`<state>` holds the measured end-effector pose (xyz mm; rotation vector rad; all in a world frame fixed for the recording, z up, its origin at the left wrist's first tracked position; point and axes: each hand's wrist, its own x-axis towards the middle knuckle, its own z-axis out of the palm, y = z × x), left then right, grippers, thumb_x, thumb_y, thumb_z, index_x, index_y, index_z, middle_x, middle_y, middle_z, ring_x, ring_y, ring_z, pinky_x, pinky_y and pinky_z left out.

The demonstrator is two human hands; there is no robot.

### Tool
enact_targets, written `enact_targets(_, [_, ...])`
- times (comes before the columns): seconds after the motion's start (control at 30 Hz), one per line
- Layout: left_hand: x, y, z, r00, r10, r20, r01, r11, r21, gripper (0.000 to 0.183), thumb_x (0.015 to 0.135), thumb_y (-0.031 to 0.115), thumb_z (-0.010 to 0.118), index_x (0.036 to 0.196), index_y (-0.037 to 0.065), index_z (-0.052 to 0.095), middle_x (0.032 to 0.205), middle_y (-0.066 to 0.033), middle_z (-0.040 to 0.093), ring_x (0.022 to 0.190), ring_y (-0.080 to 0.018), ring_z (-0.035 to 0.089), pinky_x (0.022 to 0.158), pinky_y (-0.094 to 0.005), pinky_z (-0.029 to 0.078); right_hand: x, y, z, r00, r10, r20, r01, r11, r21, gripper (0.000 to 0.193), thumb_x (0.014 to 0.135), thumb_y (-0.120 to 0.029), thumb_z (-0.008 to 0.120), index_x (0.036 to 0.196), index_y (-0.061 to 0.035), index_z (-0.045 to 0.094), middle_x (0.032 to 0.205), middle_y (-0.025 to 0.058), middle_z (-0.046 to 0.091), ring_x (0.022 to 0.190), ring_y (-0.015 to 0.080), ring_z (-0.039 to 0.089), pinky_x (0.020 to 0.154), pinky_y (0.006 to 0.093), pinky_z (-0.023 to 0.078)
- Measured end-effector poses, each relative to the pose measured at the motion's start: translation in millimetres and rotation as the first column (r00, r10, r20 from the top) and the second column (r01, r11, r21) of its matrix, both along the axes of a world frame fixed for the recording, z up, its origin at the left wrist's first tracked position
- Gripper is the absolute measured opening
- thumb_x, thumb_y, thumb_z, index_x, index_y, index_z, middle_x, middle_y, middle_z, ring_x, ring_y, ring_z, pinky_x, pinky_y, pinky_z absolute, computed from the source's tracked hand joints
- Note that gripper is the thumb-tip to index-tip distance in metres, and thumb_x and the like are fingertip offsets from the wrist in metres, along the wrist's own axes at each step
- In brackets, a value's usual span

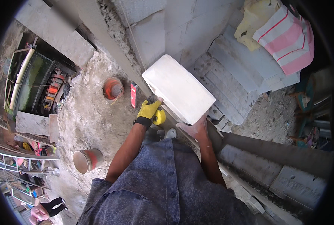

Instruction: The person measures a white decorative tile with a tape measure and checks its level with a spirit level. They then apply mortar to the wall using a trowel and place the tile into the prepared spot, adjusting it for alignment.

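A white rectangular building block [180, 90] is held tilted in front of me, over the top of a low wall. My left hand [149, 108], in a yellow glove with dark fingertips and cuff, is closed at its near left edge, thumb against the side. My right hand [196, 129], pale with dust, grips the near right corner; part of its fingers is hidden by the block. Just below the left glove is a rounded bright yellow object [159, 117], partly covered, whose kind I cannot make out. A narrow red flat piece [133, 95] is beside the left hand.
Left of me on the dusty ground are an orange-red bucket [113, 90] and a pale bucket [85, 161]. Stacked grey blocks [230, 82] and a pink-striped bag [287, 41] are at right. A string [135, 37] runs along the wall. Another person [43, 212] is at lower left.
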<state>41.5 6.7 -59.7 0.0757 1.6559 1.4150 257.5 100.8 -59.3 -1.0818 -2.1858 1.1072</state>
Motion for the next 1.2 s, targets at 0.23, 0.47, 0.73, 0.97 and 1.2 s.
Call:
enact_targets(0.23, [4.0,2.3,4.5,1.000,0.006,-0.019,-0.005,0.998,0.056,0.015,0.089,0.022,0.073,0.081,0.011,0.068,0.068,0.0029,0.061,0.057,-0.0077,0.054,0.052,-0.0253,0.043,-1.5,-2.4,14.0,0.986,-0.047,-0.162,0.031,0.995,-0.097,0.135,0.056,-0.016,0.094,0.153,0.0009,0.001,0.148,0.0262,0.031,0.138,0.0393,0.036,0.112,0.0462,0.036])
enact_targets(0.47, [1.9,0.7,3.5,0.999,0.025,0.024,-0.027,0.997,0.076,0.011,0.088,0.019,0.075,0.087,0.011,0.068,0.071,0.0018,0.064,0.058,-0.0090,0.058,0.053,-0.0256,0.046,-1.9,-0.2,23.8,0.984,-0.034,-0.176,0.028,0.999,-0.037,0.128,0.059,-0.015,0.091,0.152,0.0019,0.006,0.142,0.0266,0.035,0.133,0.0411,0.040,0.110,0.0481,0.038])
enact_targets(0.73, [0.6,1.2,-9.3,0.999,0.007,-0.051,-0.004,0.997,0.072,0.014,0.088,0.022,0.075,0.089,0.009,0.071,0.071,0.0020,0.064,0.060,-0.0082,0.057,0.054,-0.0250,0.046,2.0,5.7,1.3,0.981,0.026,-0.193,0.000,0.991,0.135,0.130,0.059,-0.020,0.092,0.152,0.0025,0.004,0.144,0.0276,0.034,0.134,0.0399,0.040,0.109,0.0473,0.037])
enact_targets(0.97, [-0.7,-0.8,-7.9,1.000,-0.001,-0.025,0.003,0.997,0.083,0.013,0.089,0.023,0.073,0.086,0.010,0.071,0.071,0.0020,0.064,0.059,-0.0087,0.057,0.054,-0.0252,0.044,0.1,3.5,13.7,0.989,0.011,-0.150,0.008,0.992,0.128,0.130,0.057,-0.017,0.092,0.151,0.0066,0.006,0.141,0.0297,0.036,0.129,0.0432,0.042,0.108,0.0496,0.037])
enact_targets(1.2, [-3.1,-0.8,-5.7,0.998,-0.030,-0.054,0.035,0.994,0.100,0.016,0.088,0.026,0.074,0.084,0.011,0.070,0.070,0.0025,0.062,0.058,-0.0086,0.055,0.052,-0.0262,0.042,0.4,-0.9,6.2,0.999,-0.012,0.047,0.007,0.994,0.108,0.132,0.060,-0.019,0.092,0.150,0.0097,-0.001,0.141,0.0333,0.037,0.131,0.0466,0.039,0.113,0.0515,0.032])
